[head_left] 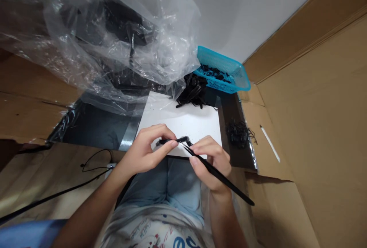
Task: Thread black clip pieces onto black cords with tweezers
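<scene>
Black strip [219, 175] sits in the right hand [211, 162], pinched between thumb and fingers, long end poking out past the hand toward the lower right. Its tip meets a short black piece [173, 141] pinched by the left hand [143, 152] (can't tell if the two are joined). Both hands narrow and close together, just over a white sheet [197, 124]. Past the hands: loose black heap [191, 91] at the sheet's far edge, then a blue basket [222, 76] with black bits inside. Right of the right hand, a smaller tangled black pile [237, 133]. Clear plastic bag [123, 38] bunched beyond the left hand, cardboard [312, 125] further right.
</scene>
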A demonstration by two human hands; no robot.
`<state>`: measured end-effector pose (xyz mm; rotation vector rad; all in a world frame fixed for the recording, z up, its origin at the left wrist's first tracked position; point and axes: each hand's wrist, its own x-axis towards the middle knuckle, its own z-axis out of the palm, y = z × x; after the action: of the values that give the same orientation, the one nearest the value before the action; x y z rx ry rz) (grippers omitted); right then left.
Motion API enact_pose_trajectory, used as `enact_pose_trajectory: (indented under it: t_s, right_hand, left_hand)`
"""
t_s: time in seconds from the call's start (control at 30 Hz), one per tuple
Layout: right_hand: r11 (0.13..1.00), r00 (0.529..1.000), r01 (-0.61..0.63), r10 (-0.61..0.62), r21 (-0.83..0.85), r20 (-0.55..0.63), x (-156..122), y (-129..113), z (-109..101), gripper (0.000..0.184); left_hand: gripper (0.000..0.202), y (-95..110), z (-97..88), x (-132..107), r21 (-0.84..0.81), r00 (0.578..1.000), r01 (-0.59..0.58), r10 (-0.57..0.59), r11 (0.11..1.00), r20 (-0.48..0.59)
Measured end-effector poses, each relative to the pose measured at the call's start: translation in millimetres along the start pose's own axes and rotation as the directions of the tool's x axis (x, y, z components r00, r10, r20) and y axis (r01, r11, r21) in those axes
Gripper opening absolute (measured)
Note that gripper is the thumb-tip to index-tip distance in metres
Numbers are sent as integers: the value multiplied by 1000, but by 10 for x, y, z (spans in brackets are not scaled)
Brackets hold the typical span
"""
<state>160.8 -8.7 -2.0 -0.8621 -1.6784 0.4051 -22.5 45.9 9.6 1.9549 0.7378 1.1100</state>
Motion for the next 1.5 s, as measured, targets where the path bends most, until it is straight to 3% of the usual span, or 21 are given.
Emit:
enact_pose_trajectory:
  t_s: [0.27,0.53,0.63,0.77,0.9,1.0,1.07,1.17,1.27,1.33,1.4,1.5]
  right_hand:
    - [992,993,-104,100,75,57,5,-57,-10,23]
    - [915,935,-328,278,236,220,125,-58,-114,12]
    - [799,927,-374,306,471,216,98,36,-44,11]
    - [549,908,-361,392,754,149,62,101,141,11]
    - [346,858,-369,483,863,173,108,90,279,15]
    - [277,846,-362,498,890,190,162,80,284,22]
    - [315,849,-351,504,882,159,174,78,235,23]
    - [534,870,-320,493,782,19,128,101,105,16]
    - [840,913,-253,372,480,-169,20,200,-27,11]
    - [960,950,-222,253,171,-185,-69,307,-82,12]
    - [962,968,-246,240,-114,-69,-155,419,-104,11]
    - [892,944,-271,320,-361,82,-250,523,-114,11]
  left_hand:
    - [8,30,-29,-14,22,998,-68,67,997,19]
    - [12,31,-131,42,-51,982,-80,88,995,169]
    - [12,-2,-137,50,-138,976,-58,85,989,202]
    - [11,-36,-106,31,-255,980,9,42,967,195]
    - [11,-45,-61,14,-306,982,65,-6,950,187]
    - [11,-47,-31,7,-341,985,77,-19,937,172]
    - [11,-52,-19,5,-349,989,63,-12,935,148]
    - [10,-69,-19,2,-331,993,49,-10,942,117]
    - [9,-99,-42,0,-312,996,65,-41,948,81]
    - [7,-127,-62,-2,-315,994,109,-98,943,51]
    - [6,-163,-74,-6,-328,980,198,-195,924,43]
    - [11,-229,-75,-13,-363,933,359,-339,860,120]
